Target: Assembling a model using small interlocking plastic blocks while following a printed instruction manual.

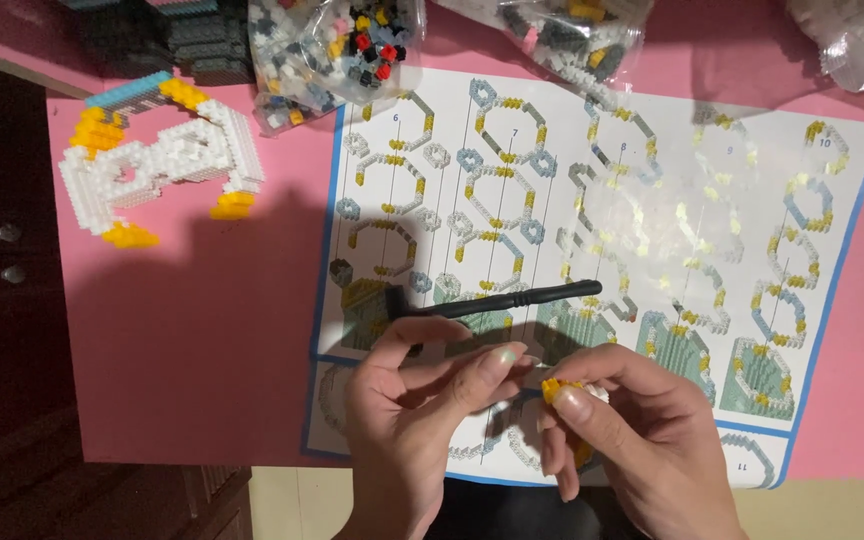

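a pink bench [202, 340] holds a building sheet [652, 200] — right hand [642, 440] fingers pinch a yellow brick piece [552, 388], left hand [412, 410] fingers clamp a black tool [512, 298].

A single head-worn camera looks almost straight down onto the desk [202, 360] from close range. The hands [512, 420] enter from the lower edge of the frame, the instruction sheet [652, 200] fills the centre and right, and bags of bricks [337, 45] line the upper edge.
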